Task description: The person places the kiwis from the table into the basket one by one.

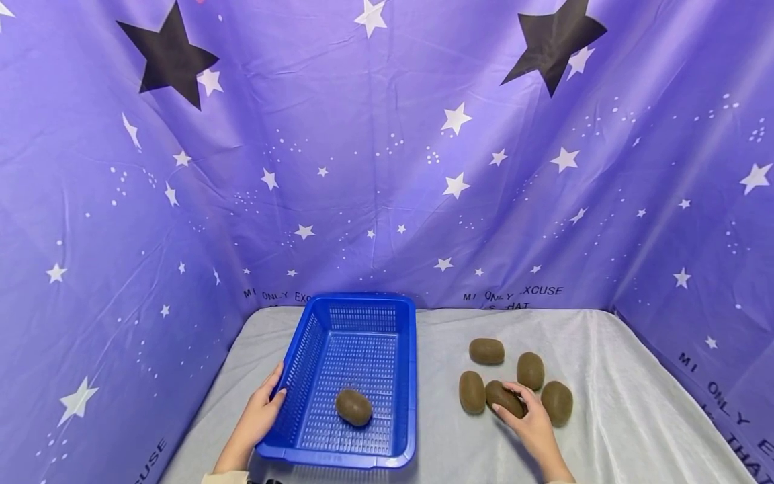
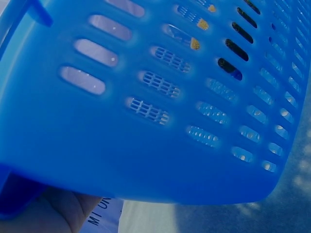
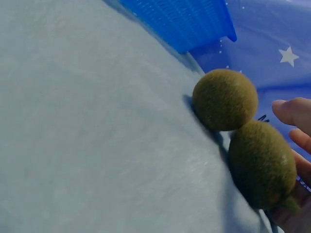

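Note:
A blue plastic basket (image 1: 414, 376) with slotted walls stands left of centre, and one brown kiwi (image 1: 353, 407) lies on its floor near the front. My left hand (image 1: 259, 410) grips the basket's left rim; up close, the left wrist view is filled by the slotted wall (image 2: 97, 141), with part of the hand (image 2: 53, 213) under the rim. To the right of the basket, my right hand (image 1: 532, 420) holds a kiwi (image 1: 503, 398) between thumb and fingers, among other kiwis. In the right wrist view, fingers (image 3: 296, 114) show behind two kiwis.
Around the held kiwi lie several more: one at the back (image 1: 486, 351), one close on its left (image 1: 472, 392), and two on its right, an upper kiwi (image 1: 530, 370) and a lower kiwi (image 1: 557, 403). A pale cloth (image 1: 623, 403) covers the table. Purple star-printed curtains (image 1: 387, 168) enclose it.

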A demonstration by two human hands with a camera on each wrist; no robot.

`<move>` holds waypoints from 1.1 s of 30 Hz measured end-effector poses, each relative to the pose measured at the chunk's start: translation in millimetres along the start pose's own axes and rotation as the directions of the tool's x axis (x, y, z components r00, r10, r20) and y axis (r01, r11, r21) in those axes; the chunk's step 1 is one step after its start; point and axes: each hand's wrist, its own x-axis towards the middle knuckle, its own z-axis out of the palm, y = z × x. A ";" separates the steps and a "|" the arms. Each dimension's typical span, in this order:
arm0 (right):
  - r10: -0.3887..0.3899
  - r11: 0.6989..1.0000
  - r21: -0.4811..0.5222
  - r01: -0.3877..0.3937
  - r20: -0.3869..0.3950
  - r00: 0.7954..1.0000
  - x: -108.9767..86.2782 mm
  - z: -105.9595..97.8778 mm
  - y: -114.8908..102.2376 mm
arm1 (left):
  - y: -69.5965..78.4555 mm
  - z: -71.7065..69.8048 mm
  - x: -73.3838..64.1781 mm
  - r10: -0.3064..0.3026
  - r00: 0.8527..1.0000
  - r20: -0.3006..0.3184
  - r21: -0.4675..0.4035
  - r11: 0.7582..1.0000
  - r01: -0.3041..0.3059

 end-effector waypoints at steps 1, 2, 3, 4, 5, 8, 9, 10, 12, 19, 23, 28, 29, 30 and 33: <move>0.002 1.000 0.007 -0.002 -0.006 1.000 -0.6 0.7 1.6 | 0.5 0.0 -0.2 0.001 1.000 -0.002 0.000 1.000 -0.001; 0.005 1.000 0.016 -0.005 -0.012 1.000 -1.1 1.3 3.3 | 0.6 0.0 -0.2 0.000 1.000 -0.001 -0.001 1.000 0.000; 0.013 1.000 0.023 -0.012 -0.013 1.000 -1.5 1.7 5.1 | 0.7 0.0 -0.1 -0.001 1.000 -0.001 0.000 1.000 0.001; 0.021 0.999 0.029 -0.021 -0.014 1.000 -1.8 2.1 6.7 | 0.8 0.1 -0.1 0.000 1.000 -0.001 0.000 1.000 0.000; 0.035 0.999 0.029 -0.034 -0.010 0.999 -2.1 2.4 8.4 | 0.8 0.2 0.3 -0.005 1.000 0.000 -0.004 1.000 0.005; 0.085 0.996 0.023 -0.085 0.009 0.996 -3.1 3.3 13.5 | 0.5 0.4 0.8 -0.006 1.000 0.005 -0.003 1.000 0.006; 0.100 0.995 0.020 -0.101 0.019 0.995 -3.5 3.7 15.1 | 0.6 0.4 0.8 -0.007 1.000 0.007 -0.004 1.000 0.007; 0.112 0.993 0.018 -0.113 0.026 0.993 -3.9 4.2 16.6 | 0.5 0.3 0.6 -0.006 1.000 0.007 -0.005 1.000 0.006; 0.126 0.992 0.022 -0.127 0.039 0.991 -4.3 5.3 19.2 | 0.4 0.0 0.3 -0.006 1.000 0.009 -0.009 1.000 0.006; 0.152 0.983 0.096 -0.157 0.060 0.987 -2.6 7.2 20.9 | -1.8 -0.5 1.1 0.001 1.000 0.006 -0.022 1.000 -0.001; 0.163 0.977 0.135 -0.166 0.035 0.986 -2.7 8.1 20.7 | -2.1 -0.5 0.9 -0.001 1.000 0.003 -0.011 1.000 0.001; 0.162 0.981 0.116 -0.156 -0.041 0.986 -3.1 7.1 18.7 | -0.5 -0.3 1.2 -0.001 1.000 0.004 -0.013 1.000 0.001; 0.163 0.981 0.115 -0.156 -0.049 0.985 -3.2 6.5 17.9 | -0.2 -0.2 1.2 -0.001 1.000 0.005 -0.016 1.000 0.001; 0.165 0.981 0.115 -0.158 -0.054 0.985 -3.0 6.0 17.0 | 0.1 -0.2 1.1 -0.001 1.000 0.005 -0.019 1.000 0.001; 0.166 0.980 0.121 -0.158 -0.063 0.984 -2.3 4.9 14.0 | 0.3 -0.1 0.9 -0.002 1.000 0.005 -0.020 1.000 0.002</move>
